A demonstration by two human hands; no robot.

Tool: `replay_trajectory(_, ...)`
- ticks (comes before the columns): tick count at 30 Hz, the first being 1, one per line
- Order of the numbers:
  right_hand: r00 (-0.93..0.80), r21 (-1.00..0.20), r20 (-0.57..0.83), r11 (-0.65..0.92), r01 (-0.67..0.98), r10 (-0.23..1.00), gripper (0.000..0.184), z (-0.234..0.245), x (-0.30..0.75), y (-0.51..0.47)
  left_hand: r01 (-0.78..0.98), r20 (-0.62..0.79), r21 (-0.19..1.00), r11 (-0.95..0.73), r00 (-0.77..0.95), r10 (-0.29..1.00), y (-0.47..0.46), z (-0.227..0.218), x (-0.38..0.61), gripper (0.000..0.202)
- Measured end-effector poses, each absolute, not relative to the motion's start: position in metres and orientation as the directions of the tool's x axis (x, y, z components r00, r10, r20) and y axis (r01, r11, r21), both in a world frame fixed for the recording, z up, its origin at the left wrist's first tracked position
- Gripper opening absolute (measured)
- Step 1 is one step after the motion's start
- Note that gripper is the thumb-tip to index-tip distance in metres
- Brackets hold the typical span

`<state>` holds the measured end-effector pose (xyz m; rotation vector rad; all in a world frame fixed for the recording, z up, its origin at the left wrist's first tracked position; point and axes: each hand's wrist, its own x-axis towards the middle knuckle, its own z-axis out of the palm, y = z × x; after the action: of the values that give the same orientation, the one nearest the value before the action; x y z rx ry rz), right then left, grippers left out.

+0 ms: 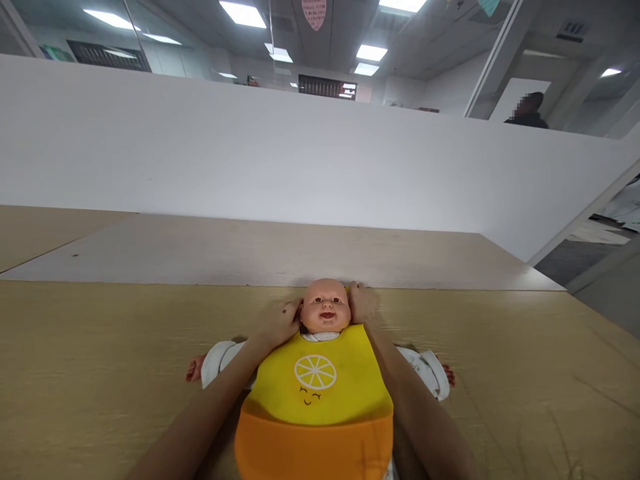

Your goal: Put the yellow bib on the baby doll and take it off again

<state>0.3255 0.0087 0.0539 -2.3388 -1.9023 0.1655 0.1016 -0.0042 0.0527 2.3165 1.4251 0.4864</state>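
A baby doll (327,305) lies face up on the wooden table, its arms in white sleeves spread to both sides. Over its chest is a bib (345,380), yellow with a white citrus slice and a smiling face, and an orange pocket at the bottom. My left hand (281,321) is closed at the left of the doll's neck, by the bib's neck strap; its fingertips are hidden. On the other side of the head, my right hand (363,303) is curled shut, with a bit of yellow strap beside it. Behind the neck, the strap ends are out of sight.
The wooden tabletop (110,340) reaches a paler board (240,250) at the back. Behind that stands a white partition (280,160) with glass above it. A person (531,112) shows beyond the glass at upper right.
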Motion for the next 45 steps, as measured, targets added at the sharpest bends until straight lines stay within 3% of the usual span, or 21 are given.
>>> replay_trajectory(7, 0.255, -0.330, -0.037, -0.253, 0.910, 0.966, 0.025, 0.066, 0.349, 0.014, 0.753, 0.079, 0.545, -0.369, 0.392, 0.917, 0.006, 0.068, 0.085, 0.049)
replay_trajectory(12, 0.233, -0.425, 0.085, -0.176, 0.888, 0.969, 0.021, 0.113, 0.358, 0.002, 0.663, 0.219, 0.606, -0.440, 0.393, 0.893, 0.004, 0.104, 0.069, 0.041)
replay_trajectory(14, 0.129, -0.501, 0.165, -0.030, 0.865, 0.978, 0.018, 0.137, 0.352, -0.012, 0.613, 0.250, 0.652, -0.446, 0.381, 0.890, -0.004, 0.121, 0.065, 0.039)
replay_trajectory(16, -0.078, -0.628, 0.268, 0.236, 0.742, 0.960, 0.015, 0.158, 0.338, -0.034, 0.514, 0.294, 0.723, -0.461, 0.375, 0.879, -0.018, 0.137, 0.066, 0.036)
replay_trajectory(19, -0.367, -0.720, 0.185, 0.380, 0.580, 0.911, 0.019, 0.178, 0.310, -0.068, 0.404, 0.354, 0.758, -0.512, 0.406, 0.843, -0.044, 0.155, 0.074, 0.030)
replay_trajectory(22, -0.596, -0.611, 0.100, 0.522, 0.596, 0.797, 0.026, 0.183, 0.285, -0.090, 0.414, 0.377, 0.706, -0.575, 0.467, 0.800, -0.070, 0.169, 0.084, 0.026)
replay_trajectory(27, -0.669, -0.390, -0.095, 0.591, 0.706, 0.737, 0.032, 0.174, 0.271, -0.094, 0.379, 0.418, 0.678, -0.630, 0.505, 0.755, -0.092, 0.183, 0.091, 0.027)
replay_trajectory(32, -0.643, -0.281, -0.036, 0.610, 0.741, 0.765, 0.024, 0.166, 0.271, -0.093, 0.370, 0.470, 0.650, -0.664, 0.491, 0.734, -0.089, 0.183, 0.089, 0.027)
replay_trajectory(35, -0.647, -0.338, 0.048, 0.622, 0.706, 0.761, 0.023, 0.164, 0.274, -0.096, 0.389, 0.461, 0.652, -0.651, 0.477, 0.748, -0.084, 0.181, 0.090, 0.027)
replay_trajectory(39, -0.677, -0.533, 0.115, 0.620, 0.576, 0.727, 0.021, 0.164, 0.287, -0.102, 0.371, 0.418, 0.701, -0.609, 0.479, 0.772, -0.080, 0.179, 0.094, 0.028)
replay_trajectory(42, -0.657, -0.638, 0.111, 0.561, 0.528, 0.745, 0.022, 0.169, 0.305, -0.113, 0.298, 0.345, 0.768, -0.567, 0.554, 0.758, -0.081, 0.178, 0.095, 0.028)
replay_trajectory(45, -0.557, -0.677, 0.027, 0.425, 0.601, 0.830, 0.024, 0.179, 0.330, -0.131, 0.202, 0.261, 0.846, -0.494, 0.651, 0.713, -0.083, 0.177, 0.095, 0.030)
